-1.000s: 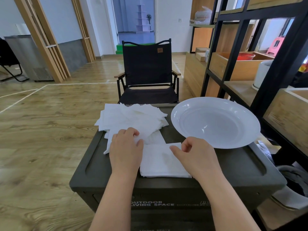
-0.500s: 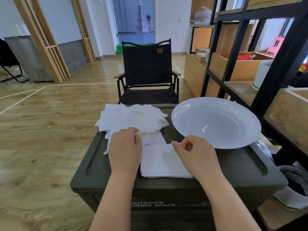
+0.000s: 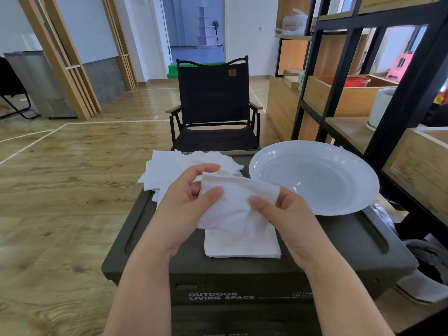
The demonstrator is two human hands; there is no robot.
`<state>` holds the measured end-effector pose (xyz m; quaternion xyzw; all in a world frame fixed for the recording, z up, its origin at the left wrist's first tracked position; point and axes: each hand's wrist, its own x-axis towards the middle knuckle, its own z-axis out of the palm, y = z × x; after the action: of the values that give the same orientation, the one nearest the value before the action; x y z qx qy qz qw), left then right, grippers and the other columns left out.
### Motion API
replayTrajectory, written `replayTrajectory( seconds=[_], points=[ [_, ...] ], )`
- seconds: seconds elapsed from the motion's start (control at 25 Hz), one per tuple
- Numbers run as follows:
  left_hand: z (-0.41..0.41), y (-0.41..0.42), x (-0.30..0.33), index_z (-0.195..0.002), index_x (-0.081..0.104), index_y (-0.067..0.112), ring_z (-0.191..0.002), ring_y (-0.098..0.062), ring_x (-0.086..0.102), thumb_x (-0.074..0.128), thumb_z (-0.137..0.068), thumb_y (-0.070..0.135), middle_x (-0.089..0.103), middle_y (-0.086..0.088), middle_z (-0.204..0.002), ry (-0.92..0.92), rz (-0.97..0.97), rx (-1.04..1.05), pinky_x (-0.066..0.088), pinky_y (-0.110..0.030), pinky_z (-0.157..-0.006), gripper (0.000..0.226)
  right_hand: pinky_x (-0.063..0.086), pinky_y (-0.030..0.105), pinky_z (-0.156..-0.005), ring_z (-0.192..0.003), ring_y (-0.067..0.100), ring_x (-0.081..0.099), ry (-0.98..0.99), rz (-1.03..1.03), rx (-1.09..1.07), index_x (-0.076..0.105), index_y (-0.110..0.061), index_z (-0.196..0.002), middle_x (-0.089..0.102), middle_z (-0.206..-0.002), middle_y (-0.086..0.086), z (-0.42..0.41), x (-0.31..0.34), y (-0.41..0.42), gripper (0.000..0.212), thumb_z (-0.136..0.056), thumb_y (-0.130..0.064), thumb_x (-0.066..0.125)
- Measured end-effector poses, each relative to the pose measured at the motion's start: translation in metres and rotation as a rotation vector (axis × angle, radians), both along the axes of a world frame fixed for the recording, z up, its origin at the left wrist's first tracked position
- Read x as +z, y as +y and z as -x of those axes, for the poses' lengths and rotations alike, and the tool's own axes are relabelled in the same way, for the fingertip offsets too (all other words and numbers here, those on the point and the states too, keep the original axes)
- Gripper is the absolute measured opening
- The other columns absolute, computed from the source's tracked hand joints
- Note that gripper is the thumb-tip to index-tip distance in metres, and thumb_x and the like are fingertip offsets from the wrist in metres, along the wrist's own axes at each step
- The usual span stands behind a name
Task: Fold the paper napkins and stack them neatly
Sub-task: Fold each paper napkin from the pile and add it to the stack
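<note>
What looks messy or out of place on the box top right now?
Only the loose napkin pile at the far left: its sheets lie fanned at different angles and overhang the box edge. The folded stack near the front sits square. Both hands hold one rumpled napkin above it. The plate looks fine.

napkins [image 3: 238, 204] white; plate [image 3: 315, 177] white; box [image 3: 351, 241] dark olive; chair [image 3: 213, 103] black

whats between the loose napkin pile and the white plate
Nothing: in the head view only a bare strip of the dark box lid separates the loose napkin pile and the white plate.
</note>
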<state>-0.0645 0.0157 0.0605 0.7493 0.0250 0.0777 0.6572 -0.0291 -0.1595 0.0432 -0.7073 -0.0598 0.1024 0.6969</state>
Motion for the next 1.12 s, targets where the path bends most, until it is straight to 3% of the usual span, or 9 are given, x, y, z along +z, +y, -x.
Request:
replayTrajectory(
  seconds=[0.04, 0.16, 0.28, 0.4, 0.56, 0.76, 0.84, 1.0, 1.12],
  points=[
    [-0.001, 0.0, -0.002, -0.108, 0.066, 0.03, -0.083, -0.015, 0.071, 0.062, -0.09, 0.016, 0.076, -0.001, -0.09, 0.033, 0.033, 0.008, 0.057, -0.03, -0.072, 0.023, 0.053, 0.037, -0.092, -0.096, 0.012, 0.067, 0.064, -0.06, -0.009, 0.069, -0.028, -0.097, 0.073, -0.098, -0.01, 0.0, -0.001, -0.001, 0.012, -0.085, -0.027, 0.065],
    [-0.008, 0.002, -0.013, -0.098, 0.072, 0.018, -0.088, -0.018, 0.071, 0.061, -0.091, 0.026, 0.076, 0.001, -0.09, 0.128, -0.02, 0.058, 0.054, -0.032, -0.079, 0.015, 0.056, 0.039, -0.087, -0.089, 0.019, 0.071, 0.127, -0.021, -0.037, 0.072, -0.021, -0.085, 0.076, -0.088, -0.003, 0.0, -0.005, -0.001, 0.015, -0.09, -0.027, 0.06],
    [-0.015, 0.004, -0.027, -0.087, 0.064, 0.003, -0.069, -0.031, 0.058, 0.058, -0.083, 0.047, 0.063, -0.013, -0.076, 0.268, -0.256, 0.162, 0.05, -0.035, -0.07, 0.045, 0.053, 0.028, -0.073, -0.085, 0.018, 0.068, 0.08, 0.235, -0.069, 0.072, -0.018, -0.086, 0.074, -0.087, 0.002, -0.004, -0.013, -0.001, 0.019, -0.091, -0.03, 0.058],
    [-0.017, -0.002, -0.033, -0.071, 0.048, 0.01, -0.06, -0.019, 0.041, 0.056, -0.09, 0.04, 0.044, -0.007, -0.069, 0.365, -0.5, 0.221, 0.036, -0.028, -0.056, 0.037, 0.041, 0.018, -0.06, -0.074, 0.009, 0.058, -0.024, 0.555, -0.123, 0.068, -0.017, -0.089, 0.067, -0.085, -0.003, -0.007, -0.023, 0.0, 0.02, -0.089, -0.034, 0.058],
    [-0.021, -0.006, -0.039, -0.088, 0.062, 0.016, -0.068, -0.006, 0.047, 0.058, -0.09, 0.039, 0.052, 0.01, -0.074, 0.374, -0.617, 0.243, 0.035, -0.021, -0.057, 0.023, 0.03, 0.014, -0.049, -0.053, 0.006, 0.044, -0.191, 0.836, -0.22, 0.05, -0.023, -0.068, 0.047, -0.06, -0.007, -0.007, -0.027, 0.001, 0.025, -0.089, -0.032, 0.057],
    [-0.019, -0.008, -0.04, -0.083, 0.058, 0.021, -0.065, -0.002, 0.047, 0.061, -0.087, 0.037, 0.058, 0.009, -0.077, 0.398, -0.731, 0.331, 0.034, -0.019, -0.053, 0.017, 0.03, 0.014, -0.05, -0.06, 0.004, 0.046, -0.183, 0.935, -0.264, 0.053, -0.024, -0.081, 0.051, -0.07, -0.01, -0.005, -0.029, 0.0, 0.014, -0.087, -0.034, 0.06],
    [-0.021, -0.008, -0.038, -0.091, 0.054, 0.022, -0.068, -0.005, 0.05, 0.061, -0.088, 0.034, 0.062, 0.005, -0.086, 0.259, -0.786, 0.501, 0.033, -0.02, -0.053, 0.014, 0.033, 0.016, -0.054, -0.066, 0.006, 0.048, -0.241, 0.932, -0.317, 0.054, -0.025, -0.094, 0.053, -0.078, -0.009, -0.001, -0.024, 0.002, 0.012, -0.086, -0.028, 0.063],
    [-0.042, -0.001, -0.04, -0.131, 0.042, 0.02, -0.11, -0.022, 0.048, 0.064, -0.085, 0.017, 0.051, -0.005, -0.126, 0.005, -0.849, 0.578, 0.041, -0.031, -0.084, 0.051, 0.035, 0.014, -0.072, -0.089, 0.004, 0.045, -0.452, 0.898, -0.235, 0.045, -0.03, -0.113, 0.046, -0.106, -0.01, 0.008, -0.013, 0.013, 0.034, -0.086, -0.025, 0.064],
    [-0.052, 0.004, -0.049, -0.124, 0.056, 0.02, -0.118, -0.026, 0.043, 0.061, -0.087, 0.019, 0.052, -0.005, -0.131, 0.023, -0.952, 0.524, 0.038, -0.034, -0.092, 0.038, 0.036, 0.015, -0.077, -0.099, 0.004, 0.04, -0.512, 0.959, 0.009, 0.044, -0.033, -0.12, 0.041, -0.119, -0.01, 0.013, -0.019, 0.023, 0.034, -0.089, -0.03, 0.057]
  ],
)
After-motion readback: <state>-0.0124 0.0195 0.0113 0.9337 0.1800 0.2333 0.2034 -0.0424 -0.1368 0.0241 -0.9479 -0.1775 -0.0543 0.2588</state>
